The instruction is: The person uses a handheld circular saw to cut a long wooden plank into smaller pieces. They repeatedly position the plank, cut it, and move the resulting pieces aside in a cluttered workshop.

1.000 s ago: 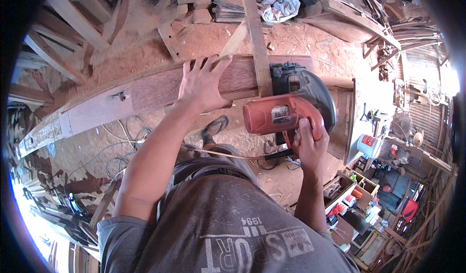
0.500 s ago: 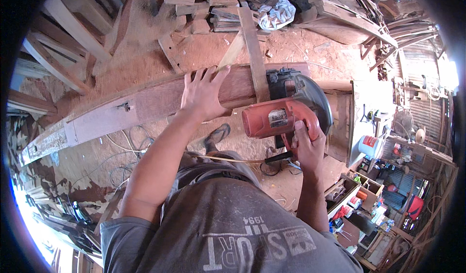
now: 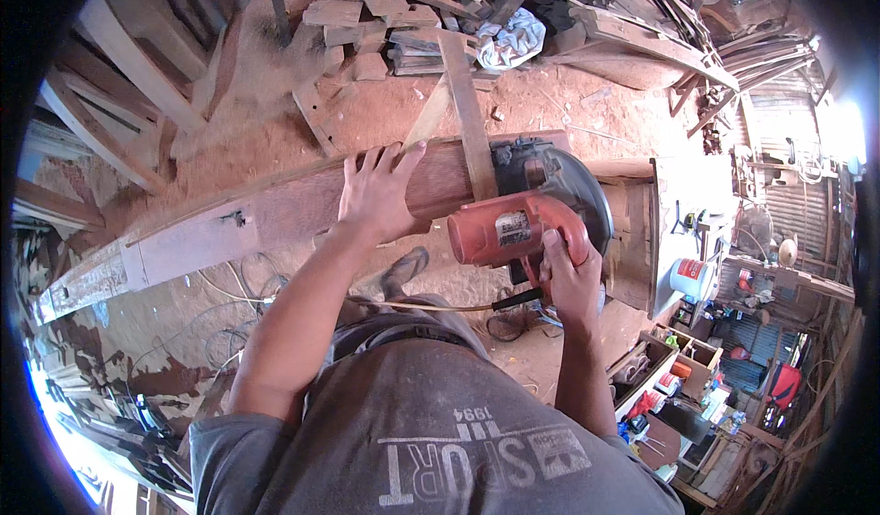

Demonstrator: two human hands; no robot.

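Note:
A long reddish-brown plank (image 3: 302, 196) runs across in front of me, its left end reaching far to the side. My left hand (image 3: 376, 190) lies on it with fingers spread over its far edge and the thumb toward the near edge. My right hand (image 3: 570, 277) is wrapped around the rear handle of a red circular saw (image 3: 495, 231). The saw's dark guard (image 3: 587, 194) sits over the plank's right part; its blade edge against the wood is hidden. Beside the saw, a narrow wooden strip (image 3: 469, 121) crosses the plank.
A yellowish power cord (image 3: 412, 305) runs from the saw past my waist. Wood offcuts (image 3: 362, 34) and a white cloth bundle (image 3: 511, 38) lie beyond the plank. At right stand a bench (image 3: 674, 231), a white bucket (image 3: 687, 277) and a cluttered tool box (image 3: 655, 368). Boards (image 3: 137, 57) lean at left.
The whole view has shifted slightly, with the far things now lower and further left. Both hands and the saw keep about the same places on the plank.

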